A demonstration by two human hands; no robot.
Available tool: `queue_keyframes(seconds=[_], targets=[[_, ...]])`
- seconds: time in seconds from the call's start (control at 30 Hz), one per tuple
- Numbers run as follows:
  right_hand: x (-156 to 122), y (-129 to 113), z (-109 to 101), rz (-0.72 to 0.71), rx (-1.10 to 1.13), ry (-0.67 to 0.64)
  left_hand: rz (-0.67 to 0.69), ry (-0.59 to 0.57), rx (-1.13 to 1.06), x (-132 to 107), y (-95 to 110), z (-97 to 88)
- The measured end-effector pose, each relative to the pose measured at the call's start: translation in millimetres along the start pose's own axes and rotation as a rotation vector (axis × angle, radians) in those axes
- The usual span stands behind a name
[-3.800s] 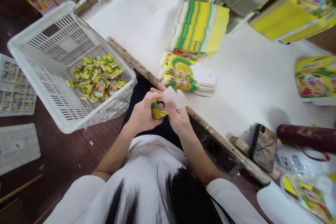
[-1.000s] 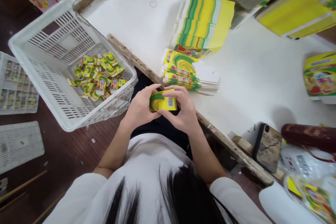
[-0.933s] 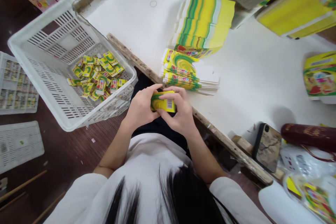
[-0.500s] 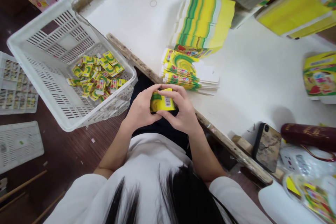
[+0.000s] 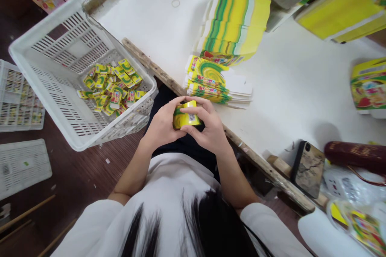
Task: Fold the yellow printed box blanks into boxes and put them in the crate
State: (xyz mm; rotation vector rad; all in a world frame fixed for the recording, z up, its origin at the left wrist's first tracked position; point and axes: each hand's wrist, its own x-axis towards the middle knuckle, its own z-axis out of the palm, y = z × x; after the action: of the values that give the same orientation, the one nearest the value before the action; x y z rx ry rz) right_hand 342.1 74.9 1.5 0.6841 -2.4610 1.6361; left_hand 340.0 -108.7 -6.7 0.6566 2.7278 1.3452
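Observation:
Between both hands, over my lap at the table's edge, is a small yellow and green printed carton (image 5: 185, 119). Its panel bulges in a curve, and a barcode shows on the right side. My left hand (image 5: 163, 123) is closed round its left end. Thumb and fingers of my right hand (image 5: 209, 124) grip its right end, with fingers lying over the top. Just beyond my hands, a stack of flat cartons (image 5: 208, 78) of the same print lies on the table, white flaps pointing right. Behind it leans a larger row of flat yellow and green cartons (image 5: 232, 28).
A white plastic basket (image 5: 75, 140) on the left holds several folded small cartons (image 5: 116, 84). The white table (image 5: 289, 88) has a wooden edge (image 5: 253, 160). At right are a phone (image 5: 308, 168), a dark red bottle (image 5: 356, 154) and more yellow cartons (image 5: 369, 86).
The carton between my hands has gone from a flat face to a bowed, curved one as my fingers squeeze its ends. Both hands stay in nearly the same place.

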Motion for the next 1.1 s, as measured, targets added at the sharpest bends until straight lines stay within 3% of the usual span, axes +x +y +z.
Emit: queue_keyframes(seconds=[0.5,1.1], targets=[[1.1,-2.2,2.0,0.023,0.011,0.019,-0.013,0.026,-0.05,1.0,1.1,0.5],[0.4,3.3,6.2,0.052,0.013,0.032,0.027,0.015,0.04,1.0,-6.3,6.9]])
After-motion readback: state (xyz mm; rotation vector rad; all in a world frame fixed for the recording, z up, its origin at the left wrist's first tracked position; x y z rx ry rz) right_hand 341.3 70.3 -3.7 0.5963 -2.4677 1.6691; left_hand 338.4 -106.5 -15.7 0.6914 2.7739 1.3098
